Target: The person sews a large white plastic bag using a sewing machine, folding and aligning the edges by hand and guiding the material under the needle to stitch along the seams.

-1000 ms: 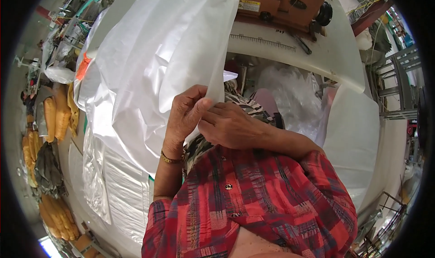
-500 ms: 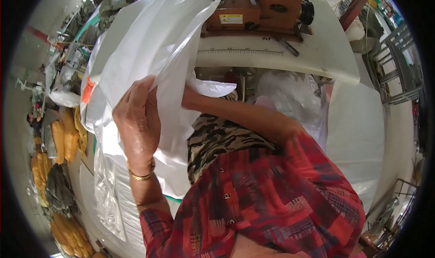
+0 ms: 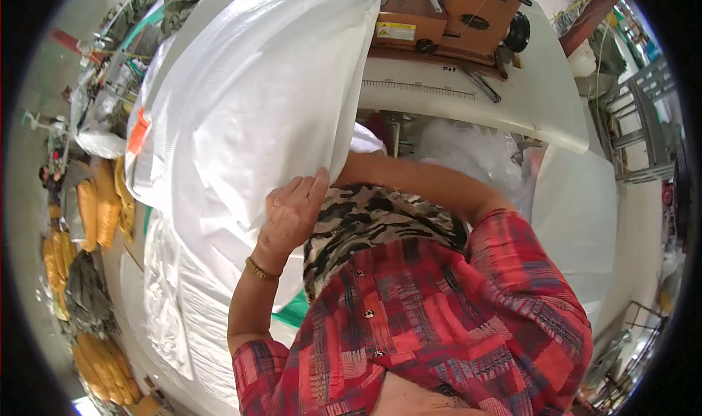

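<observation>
A big white sack [image 3: 248, 116] fills the upper left and middle of the frame, draped from the sewing machine [image 3: 446, 14] at the top down over the bench [image 3: 512, 94]. The left hand [image 3: 289, 215], at centre, presses on the sack's lower edge, fingers [image 3: 311, 189] clenched on the cloth. The right forearm runs in under the sack; its hand is hidden, grasp unclear.

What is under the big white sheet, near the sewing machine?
The right forearm goes under the white sheet; the right hand is covered by it. The left hand holds its lower edge beside the sewing machine.
</observation>
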Motion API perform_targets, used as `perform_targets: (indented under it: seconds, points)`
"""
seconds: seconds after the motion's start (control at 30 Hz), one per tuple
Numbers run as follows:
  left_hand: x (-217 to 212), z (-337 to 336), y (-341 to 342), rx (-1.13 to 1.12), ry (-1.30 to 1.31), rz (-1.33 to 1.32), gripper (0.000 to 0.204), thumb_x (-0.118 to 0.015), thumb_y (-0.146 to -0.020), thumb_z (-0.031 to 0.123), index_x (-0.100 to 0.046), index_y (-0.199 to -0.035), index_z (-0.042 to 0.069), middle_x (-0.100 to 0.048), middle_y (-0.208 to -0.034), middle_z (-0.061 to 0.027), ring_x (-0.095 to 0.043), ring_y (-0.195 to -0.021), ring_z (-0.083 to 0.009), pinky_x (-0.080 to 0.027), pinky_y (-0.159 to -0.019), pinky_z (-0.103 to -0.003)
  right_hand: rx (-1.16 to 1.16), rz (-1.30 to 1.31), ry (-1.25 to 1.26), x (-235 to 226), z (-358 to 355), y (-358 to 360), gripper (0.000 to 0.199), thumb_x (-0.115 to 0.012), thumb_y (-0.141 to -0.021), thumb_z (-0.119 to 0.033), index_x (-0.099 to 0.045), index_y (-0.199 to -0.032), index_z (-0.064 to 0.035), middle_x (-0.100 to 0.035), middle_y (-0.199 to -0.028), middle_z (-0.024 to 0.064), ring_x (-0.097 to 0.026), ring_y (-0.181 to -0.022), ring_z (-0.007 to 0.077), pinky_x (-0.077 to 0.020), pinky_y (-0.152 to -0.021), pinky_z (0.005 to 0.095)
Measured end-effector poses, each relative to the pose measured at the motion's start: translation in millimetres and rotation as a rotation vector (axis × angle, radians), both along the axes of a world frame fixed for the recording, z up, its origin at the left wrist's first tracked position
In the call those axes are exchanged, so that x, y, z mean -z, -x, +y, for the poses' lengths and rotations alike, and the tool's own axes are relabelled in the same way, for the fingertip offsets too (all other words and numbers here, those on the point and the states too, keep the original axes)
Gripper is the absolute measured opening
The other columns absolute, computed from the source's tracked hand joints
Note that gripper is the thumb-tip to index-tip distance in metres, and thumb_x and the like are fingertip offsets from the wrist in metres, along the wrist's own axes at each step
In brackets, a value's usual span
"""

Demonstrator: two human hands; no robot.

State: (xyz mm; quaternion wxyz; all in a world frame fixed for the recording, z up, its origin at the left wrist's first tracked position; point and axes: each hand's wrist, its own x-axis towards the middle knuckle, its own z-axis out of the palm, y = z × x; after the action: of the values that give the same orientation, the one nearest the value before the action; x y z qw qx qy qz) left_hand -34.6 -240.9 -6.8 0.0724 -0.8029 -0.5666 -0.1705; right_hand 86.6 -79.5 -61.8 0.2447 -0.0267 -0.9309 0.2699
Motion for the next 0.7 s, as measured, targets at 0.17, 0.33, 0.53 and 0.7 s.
perform_targets:
  seconds: [0.17,0.33,0.53,0.7]
  points:
    - [33.4,0.9,-9.8,-0.077,-0.118,-0.124,0.039,-0.063,-0.073,-0.001,-0.061,-0.112,-0.001,-0.053,-0.069,-0.0067,-0.058,-0.063,-0.0227,-0.048,-0.052,-0.035,0.088,-0.423,0.031,-46.0,54.6,-48.2,0.033,-0.060,-0.091,-0.024,-0.060,-0.119,-0.0071,-0.064,-0.113,0.0155,-0.062,-0.103,0.0328,-0.0499,-0.085,0.0401]
    - [37.6,0.8,-19.2,-0.138,-0.142,-0.112,0.039,-0.064,-0.071,0.005,-0.061,-0.110,-0.002,-0.055,-0.072,-0.0059,-0.059,-0.067,-0.0212,-0.050,-0.057,-0.033,0.296,0.056,-0.465,-95.6,103.5,-73.5,0.015,-0.058,-0.089,-0.017,-0.059,-0.100,-0.0067,-0.061,-0.099,0.0116,-0.063,-0.088,0.0375,-0.0510,-0.072,0.0421]
    - [32.9,-4.3,-28.8,-0.230,-0.124,-0.102,0.034,-0.064,-0.072,0.006,-0.062,-0.105,-0.002,-0.058,-0.077,-0.0079,-0.061,-0.072,-0.0222,-0.052,-0.059,-0.033,0.160,-0.095,-0.528,-129.0,105.2,-61.4,0.020,-0.058,-0.086,-0.016,-0.061,-0.102,-0.0046,-0.057,-0.105,0.0128,-0.058,-0.098,0.0289,-0.0458,-0.088,0.0404]
    - [31.6,-5.2,-36.7,-0.293,-0.080,-0.148,0.032,-0.066,-0.073,0.006,-0.062,-0.104,0.000,-0.059,-0.085,-0.0084,-0.062,-0.079,-0.0235,-0.054,-0.063,-0.034,0.086,-0.071,-0.794,-126.4,125.2,-64.8,0.015,-0.054,-0.088,-0.017,-0.061,-0.096,-0.0067,-0.059,-0.108,0.0106,-0.058,-0.099,0.0272,-0.0454,-0.089,0.0390]
